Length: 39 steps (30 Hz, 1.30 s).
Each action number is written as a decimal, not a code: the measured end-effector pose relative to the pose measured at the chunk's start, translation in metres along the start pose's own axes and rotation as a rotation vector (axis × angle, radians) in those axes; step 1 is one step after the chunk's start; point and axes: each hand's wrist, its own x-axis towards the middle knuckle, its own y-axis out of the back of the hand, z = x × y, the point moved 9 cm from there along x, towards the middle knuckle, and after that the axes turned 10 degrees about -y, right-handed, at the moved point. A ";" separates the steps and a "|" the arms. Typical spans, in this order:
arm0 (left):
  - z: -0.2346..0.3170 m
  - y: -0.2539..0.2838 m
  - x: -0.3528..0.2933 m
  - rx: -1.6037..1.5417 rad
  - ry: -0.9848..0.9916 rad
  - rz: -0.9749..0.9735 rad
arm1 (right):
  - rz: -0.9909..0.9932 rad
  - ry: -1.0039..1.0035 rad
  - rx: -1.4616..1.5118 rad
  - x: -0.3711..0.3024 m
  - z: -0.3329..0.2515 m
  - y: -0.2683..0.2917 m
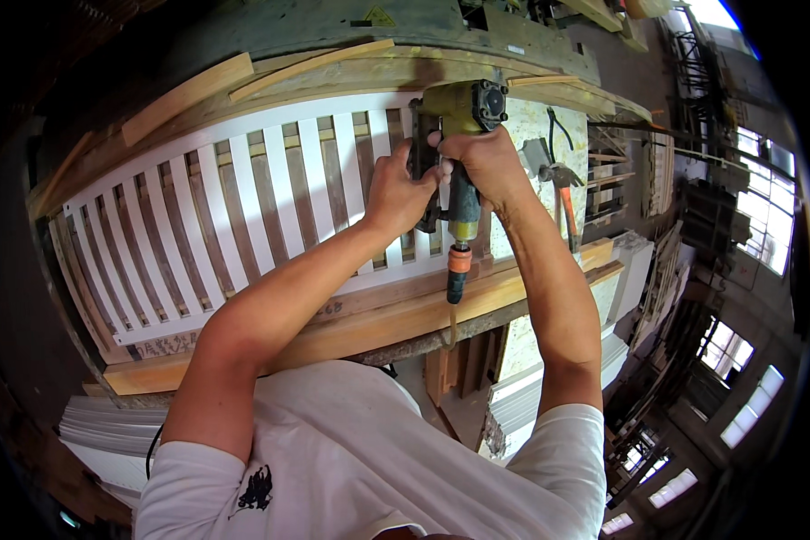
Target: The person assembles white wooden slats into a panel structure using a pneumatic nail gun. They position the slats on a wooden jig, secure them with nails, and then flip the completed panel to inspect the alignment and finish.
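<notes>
A yellow and black nail gun [464, 103] is over the right part of a white slatted panel [216, 193]. My right hand [488, 164] is wrapped round its dark handle, with an orange hose fitting [459, 260] at the lower end. My left hand [401, 193] is closed at the gun's long black magazine, thumb toward the right hand. The left fingertips are partly hidden by the tool, so any small item between them cannot be made out. Under the gun, part of the panel's right end is hidden.
Right of the panel, a hammer [564, 184] with an orange handle and black-handled pliers [560, 131] lie on a pale board. Loose wood strips [310, 68] lie along the far edge. A timber rail [369, 326] runs along the near edge. White boards [108, 432] are stacked lower left.
</notes>
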 end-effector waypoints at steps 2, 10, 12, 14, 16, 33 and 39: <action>0.000 0.005 -0.002 0.015 0.010 0.009 | -0.008 -0.044 0.035 -0.001 0.004 -0.004; 0.002 0.034 -0.014 0.126 -0.021 0.069 | -0.085 -0.044 0.041 -0.004 0.000 -0.035; 0.005 0.036 -0.014 0.044 -0.047 0.081 | -0.074 -0.019 0.034 -0.004 -0.002 -0.038; 0.010 0.036 -0.014 -0.002 -0.047 0.088 | -0.063 -0.008 0.025 -0.004 -0.003 -0.040; 0.014 0.036 -0.016 -0.012 -0.022 0.088 | -0.055 -0.011 0.014 -0.006 -0.004 -0.041; 0.010 0.071 -0.030 -0.017 -0.081 0.163 | -0.111 0.014 -0.023 -0.007 -0.004 -0.079; 0.006 0.075 -0.032 -0.056 -0.084 0.169 | -0.109 0.003 -0.025 -0.009 -0.004 -0.084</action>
